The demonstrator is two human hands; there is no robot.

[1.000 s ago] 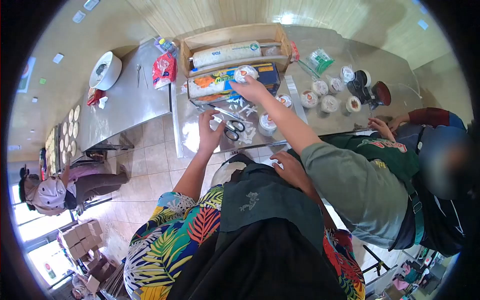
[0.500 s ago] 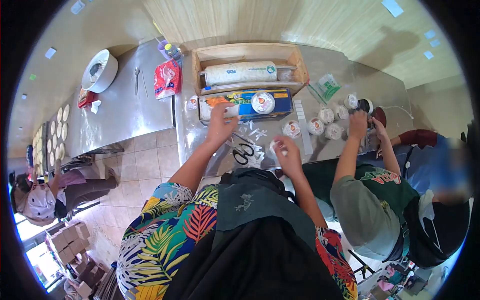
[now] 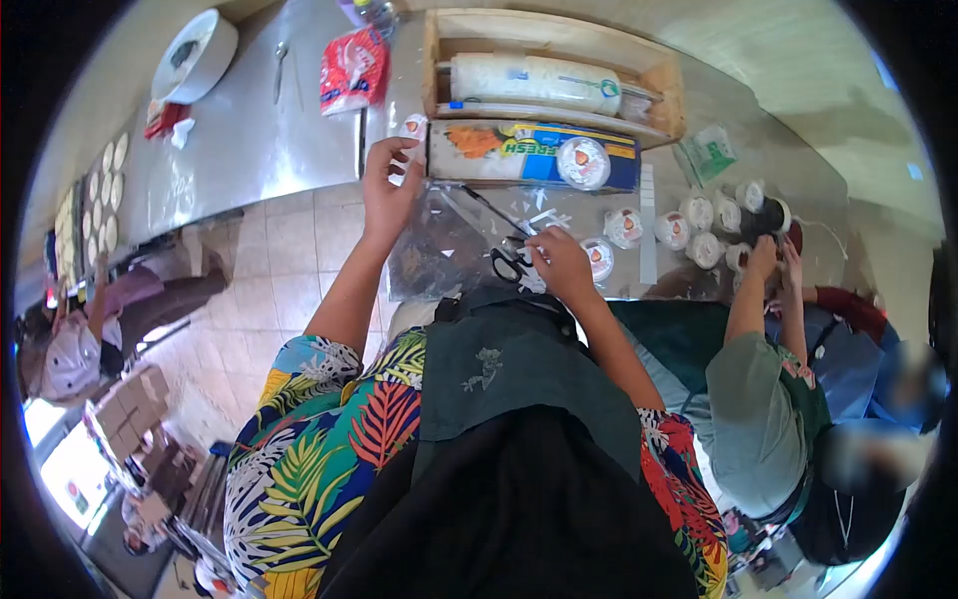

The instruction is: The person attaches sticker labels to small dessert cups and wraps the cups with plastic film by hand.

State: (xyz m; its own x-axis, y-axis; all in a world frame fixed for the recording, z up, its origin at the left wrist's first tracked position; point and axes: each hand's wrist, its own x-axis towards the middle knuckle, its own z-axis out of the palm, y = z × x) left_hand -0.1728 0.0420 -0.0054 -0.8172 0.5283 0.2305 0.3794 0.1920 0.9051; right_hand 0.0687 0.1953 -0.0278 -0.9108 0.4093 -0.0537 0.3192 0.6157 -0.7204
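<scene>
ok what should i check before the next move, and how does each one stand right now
1. Left hand at the small logo piece: ok, beside the box's end; firm pinch: cannot tell.
2. Right hand at the scissors' handles: ok; fingers through the loops: cannot tell.
3. White tub supported: ok, sitting on the printed box.
4. Scissors area free of paper scraps: not ok.
5. Co-worker's hands away from scissors: ok, off to the right.
</scene>
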